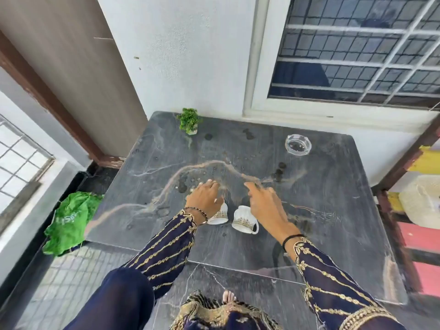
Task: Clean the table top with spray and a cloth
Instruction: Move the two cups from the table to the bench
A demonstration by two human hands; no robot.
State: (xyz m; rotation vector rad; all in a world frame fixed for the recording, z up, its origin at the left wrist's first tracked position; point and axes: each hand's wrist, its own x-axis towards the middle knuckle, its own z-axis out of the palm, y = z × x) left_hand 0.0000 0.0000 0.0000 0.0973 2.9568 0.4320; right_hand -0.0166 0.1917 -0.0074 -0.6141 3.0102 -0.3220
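head view, left hand (206, 195): your palm faces down, fingers straight and spread, holding nothing, above the middle of the desk (333, 198).
right hand (266, 203): your fingers are straight and stretched forward, holding nothing.
green cloth (69, 217): it lies crumpled off the desk's left edge, lower than the top, well apart from your left hand.
dark spots (182, 186): stains and droplets on the dark marble, just beside your left fingertips.
left cup (220, 216): partly under your left hand; you cannot tell whether they touch.
right cup (244, 220): just beside the left cup, next to your right hand, handle toward you.
glass ashtray (298, 144): far right part of the desk.
small plant (189, 120): far left corner.
in the way: both cups sit mid-surface, right by your hands.
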